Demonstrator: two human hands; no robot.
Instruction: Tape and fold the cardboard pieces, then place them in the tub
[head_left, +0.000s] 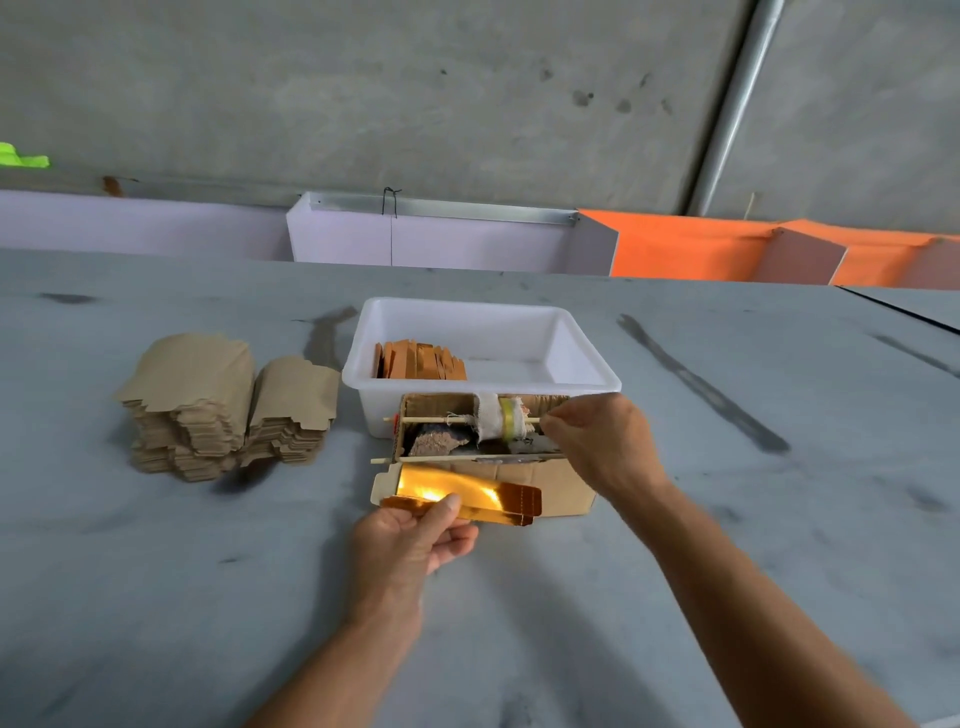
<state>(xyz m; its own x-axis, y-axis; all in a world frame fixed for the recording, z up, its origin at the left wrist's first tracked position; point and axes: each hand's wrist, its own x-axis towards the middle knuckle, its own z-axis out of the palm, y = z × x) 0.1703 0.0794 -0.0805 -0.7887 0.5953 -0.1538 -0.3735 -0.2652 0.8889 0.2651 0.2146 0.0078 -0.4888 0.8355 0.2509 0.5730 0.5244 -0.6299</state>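
Landmark: white tub (483, 384), mid-surface.

Left of the tub: two stacks of flat brown cardboard pieces (218, 410), side by side and touching, edges uneven; count cannot be made out.

In the tub, at its left end: a row of orange folded pieces (418, 361) standing on edge. The rest of the tub floor shows bare white.

Just in front of the tub, touching its near wall: an open cardboard box (519, 467) with two thin sticks across it. The far stick carries a roll (506, 418) wrapped in white cloth with a yellow-green band. Dark lumps under the sticks, too unclear to identify.

Left hand (415, 535), in front of the box: thumb and fingers pinch the near edge of one gold-foil cardboard piece (457, 493), partly folded, glare hiding its surface detail.

Right hand (597, 441), at the box's right end: fingertips together at the far stick beside the roll; whether they hold tape or only the stick cannot be told.

Surface (156, 571): grey, streaked with dark marks. Beyond the tub: white and orange panels, then a concrete wall with a metal pipe at right.
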